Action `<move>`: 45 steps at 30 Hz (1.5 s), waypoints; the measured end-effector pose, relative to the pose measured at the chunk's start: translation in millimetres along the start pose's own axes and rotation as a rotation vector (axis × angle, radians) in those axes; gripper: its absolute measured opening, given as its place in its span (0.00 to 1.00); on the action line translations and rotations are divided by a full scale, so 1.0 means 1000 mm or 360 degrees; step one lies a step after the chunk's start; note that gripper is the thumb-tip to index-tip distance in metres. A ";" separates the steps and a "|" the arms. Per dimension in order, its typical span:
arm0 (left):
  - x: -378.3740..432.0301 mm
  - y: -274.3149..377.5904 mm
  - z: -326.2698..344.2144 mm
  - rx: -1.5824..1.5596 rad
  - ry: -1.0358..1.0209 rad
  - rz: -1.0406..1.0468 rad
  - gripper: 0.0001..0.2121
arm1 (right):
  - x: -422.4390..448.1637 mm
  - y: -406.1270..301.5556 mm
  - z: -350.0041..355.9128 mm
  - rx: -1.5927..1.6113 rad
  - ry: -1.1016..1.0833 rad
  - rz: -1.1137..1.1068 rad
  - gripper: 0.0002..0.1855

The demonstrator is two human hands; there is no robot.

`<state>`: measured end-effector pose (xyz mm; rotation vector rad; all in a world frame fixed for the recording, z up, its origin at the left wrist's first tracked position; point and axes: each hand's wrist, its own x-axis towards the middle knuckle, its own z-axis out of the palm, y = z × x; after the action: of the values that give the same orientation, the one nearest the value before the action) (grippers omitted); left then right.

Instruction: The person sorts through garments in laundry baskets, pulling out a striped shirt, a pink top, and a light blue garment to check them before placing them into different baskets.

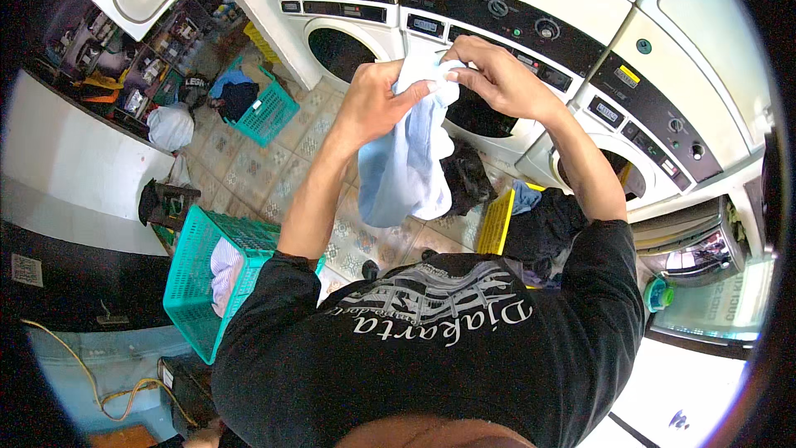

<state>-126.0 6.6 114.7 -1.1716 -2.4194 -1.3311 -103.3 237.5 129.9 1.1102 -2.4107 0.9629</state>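
A light blue and white cloth garment (407, 165) hangs from both hands in front of the washing machines. My left hand (376, 102) grips its upper left edge, thumb laid over the fabric. At the upper right edge, my right hand (482, 74) pinches the bunched cloth between thumb and fingers. Below the hands the garment falls in loose folds above the tiled floor; its exact kind is hard to tell. Behind it, partly covered, is the dark round door of the middle front-loading machine (479, 113).
A teal plastic basket (180, 286) with striped cloth stands at left. A yellow basket (494, 224) holding dark clothes (547, 224) is at right. Dark fabric (463, 177) lies below the middle machine. Another teal basket (270, 113) with clothes sits by a white pillar (273, 18).
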 end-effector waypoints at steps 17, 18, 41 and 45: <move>-0.004 -0.001 0.010 -0.0695 0.0266 -0.0095 0.15 | -0.005 -0.020 -0.032 0.0226 -0.0030 0.0048 0.14; -0.005 0.000 0.009 -0.0616 0.0218 -0.0125 0.15 | -0.006 -0.022 -0.033 0.0227 -0.0030 0.0054 0.14; -0.022 0.007 -0.010 -0.0277 0.0360 -0.0378 0.13 | -0.009 -0.034 0.034 0.0459 0.0957 0.0565 0.14; -0.020 -0.003 -0.034 -0.0285 0.0276 -0.0178 0.11 | -0.031 -0.024 0.011 0.0815 0.0709 0.0244 0.19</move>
<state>-122.3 -31.4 124.3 -0.9252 -2.3118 -1.6387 -64.9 235.1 116.4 0.7447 -1.9536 1.7371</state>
